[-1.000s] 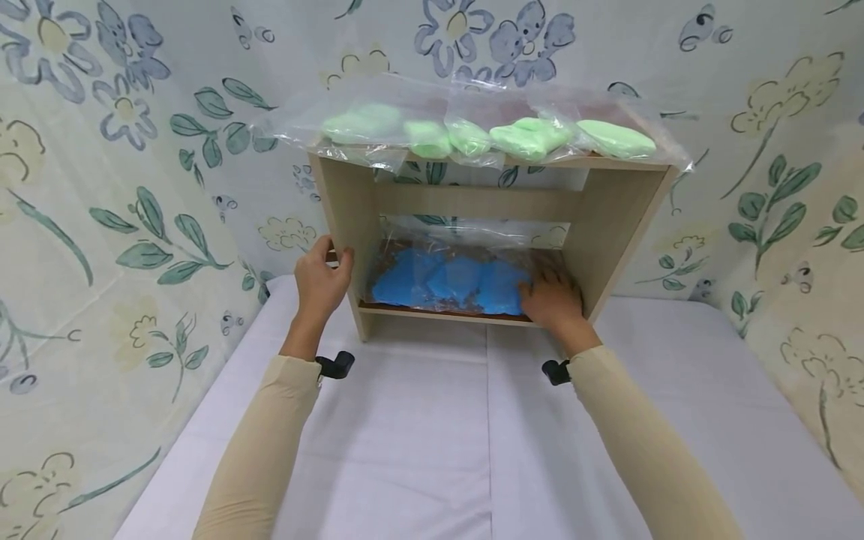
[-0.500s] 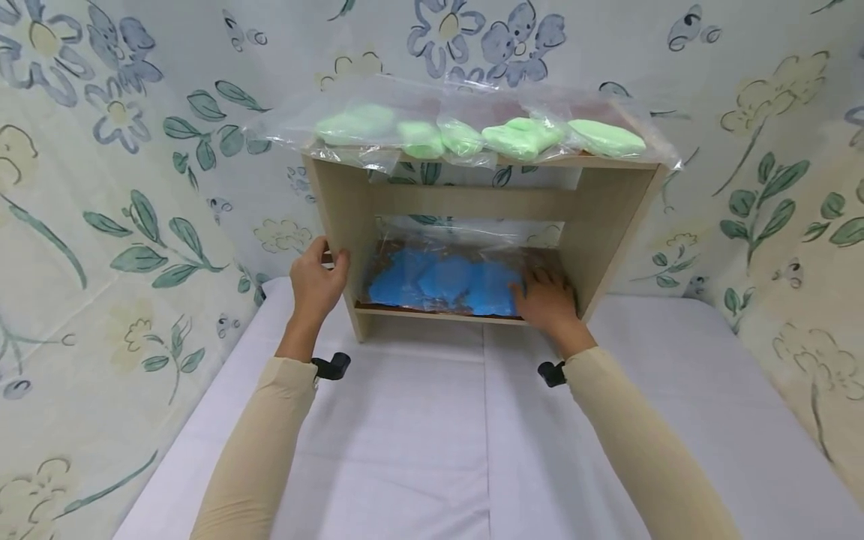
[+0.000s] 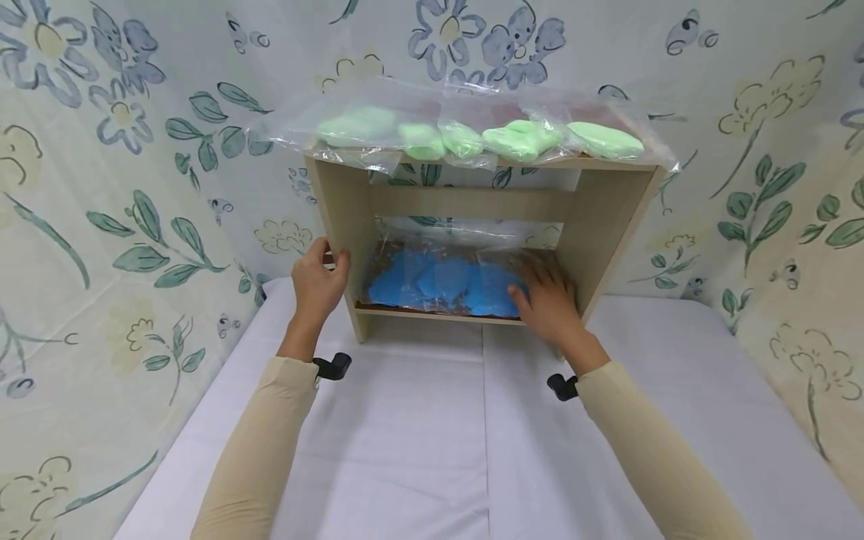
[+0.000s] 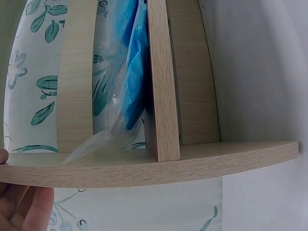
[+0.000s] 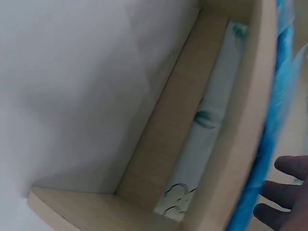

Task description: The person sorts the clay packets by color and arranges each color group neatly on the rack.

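Note:
A small pale wooden shelf unit [image 3: 616, 225] stands on the table against the back cloth. My left hand [image 3: 316, 283] grips the front edge of its left side panel; in the left wrist view the thumb lies on the inner face and the fingers [image 4: 37, 207] on the outer face. On the lower board lie clear plastic bags with flat blue contents [image 3: 442, 279], whose kind I cannot tell. My right hand [image 3: 550, 304] is at their right end, beside the right panel. Its fingers [image 5: 279, 193] are spread in the right wrist view, close to the blue bag.
Along the unit's top board lie clear bags holding light green soft-looking lumps [image 3: 523, 140], with loose plastic over the front edge. A white cloth [image 3: 405, 427] covers the table. Floral fabric [image 3: 742, 247] hangs behind and at both sides.
My right hand has drawn back slightly and its thumb now stands away from the fingers. My left hand keeps its grip on the panel. The head view has shifted a little.

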`<action>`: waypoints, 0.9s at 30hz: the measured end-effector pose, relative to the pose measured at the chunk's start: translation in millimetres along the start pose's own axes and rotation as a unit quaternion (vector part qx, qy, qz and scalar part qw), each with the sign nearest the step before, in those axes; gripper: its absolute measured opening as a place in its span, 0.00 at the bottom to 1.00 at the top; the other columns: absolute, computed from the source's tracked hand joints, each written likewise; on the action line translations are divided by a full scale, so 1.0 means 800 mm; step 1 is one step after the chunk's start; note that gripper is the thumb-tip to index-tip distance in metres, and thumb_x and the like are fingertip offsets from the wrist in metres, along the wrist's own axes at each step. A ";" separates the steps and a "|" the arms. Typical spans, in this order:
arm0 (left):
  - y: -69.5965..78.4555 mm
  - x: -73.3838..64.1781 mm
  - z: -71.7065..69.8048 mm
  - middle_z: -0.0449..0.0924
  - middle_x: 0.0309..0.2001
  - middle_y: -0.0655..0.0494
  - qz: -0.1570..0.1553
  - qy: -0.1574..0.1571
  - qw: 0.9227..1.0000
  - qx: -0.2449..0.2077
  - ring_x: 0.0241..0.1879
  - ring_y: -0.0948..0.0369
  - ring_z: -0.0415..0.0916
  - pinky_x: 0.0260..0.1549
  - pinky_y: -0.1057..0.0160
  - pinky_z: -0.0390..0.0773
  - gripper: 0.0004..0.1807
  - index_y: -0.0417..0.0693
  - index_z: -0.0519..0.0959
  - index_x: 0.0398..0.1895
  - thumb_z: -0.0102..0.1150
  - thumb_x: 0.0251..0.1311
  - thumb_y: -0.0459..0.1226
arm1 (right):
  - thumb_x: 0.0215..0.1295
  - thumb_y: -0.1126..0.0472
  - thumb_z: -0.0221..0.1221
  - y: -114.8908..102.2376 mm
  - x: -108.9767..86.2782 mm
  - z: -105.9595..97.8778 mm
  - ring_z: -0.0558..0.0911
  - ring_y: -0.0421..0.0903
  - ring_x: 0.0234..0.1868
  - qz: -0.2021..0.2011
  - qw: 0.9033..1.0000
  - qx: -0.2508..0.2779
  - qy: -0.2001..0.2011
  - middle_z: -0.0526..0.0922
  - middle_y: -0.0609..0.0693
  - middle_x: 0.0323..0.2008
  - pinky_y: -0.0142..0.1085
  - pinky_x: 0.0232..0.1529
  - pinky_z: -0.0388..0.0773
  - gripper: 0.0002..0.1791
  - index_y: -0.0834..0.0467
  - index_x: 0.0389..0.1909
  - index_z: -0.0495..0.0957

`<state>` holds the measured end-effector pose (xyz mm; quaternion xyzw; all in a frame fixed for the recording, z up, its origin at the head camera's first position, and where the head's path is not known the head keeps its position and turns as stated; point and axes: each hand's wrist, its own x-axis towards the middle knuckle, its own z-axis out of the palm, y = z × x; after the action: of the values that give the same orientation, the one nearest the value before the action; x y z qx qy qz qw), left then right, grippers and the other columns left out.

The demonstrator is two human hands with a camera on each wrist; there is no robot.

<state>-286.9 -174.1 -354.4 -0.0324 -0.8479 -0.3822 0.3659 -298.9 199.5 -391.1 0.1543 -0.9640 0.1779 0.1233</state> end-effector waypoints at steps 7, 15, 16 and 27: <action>-0.002 -0.001 0.000 0.85 0.50 0.40 -0.005 -0.001 1.000 -0.011 0.45 0.46 0.85 0.40 0.47 0.86 0.17 0.37 0.78 0.52 0.57 0.66 0.39 | 0.63 0.64 0.60 -0.008 -0.087 -0.014 0.71 0.66 0.64 -0.156 0.971 0.063 0.169 0.79 0.65 0.57 0.67 0.61 0.64 0.17 0.65 0.51 0.80; -0.003 0.000 -0.002 0.85 0.51 0.40 -0.010 0.002 1.000 -0.013 0.46 0.46 0.85 0.40 0.47 0.87 0.17 0.37 0.78 0.52 0.56 0.67 0.39 | 0.56 0.70 0.64 0.022 -0.173 -0.020 0.73 0.61 0.58 -0.084 0.980 0.059 0.171 0.83 0.60 0.49 0.62 0.58 0.68 0.13 0.63 0.44 0.83; -0.003 0.000 -0.003 0.85 0.51 0.40 -0.011 0.005 1.000 -0.014 0.46 0.46 0.85 0.40 0.47 0.87 0.17 0.37 0.78 0.52 0.56 0.67 0.40 | 0.57 0.69 0.64 0.023 -0.178 -0.020 0.73 0.61 0.58 -0.076 0.982 0.058 0.164 0.83 0.60 0.49 0.63 0.57 0.68 0.13 0.62 0.44 0.83; -0.002 -0.001 0.002 0.84 0.51 0.40 -0.016 0.001 1.000 -0.011 0.46 0.45 0.85 0.40 0.47 0.87 0.17 0.37 0.78 0.52 0.55 0.68 0.40 | 0.55 0.68 0.66 0.025 -0.177 -0.014 0.73 0.62 0.58 -0.088 0.986 0.030 0.137 0.82 0.61 0.51 0.64 0.55 0.69 0.15 0.61 0.46 0.83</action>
<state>-287.7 -174.1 -356.9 -0.0222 -0.8436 -0.3976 0.3601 -173.2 257.4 -428.7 0.2167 -0.9148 0.2144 0.2649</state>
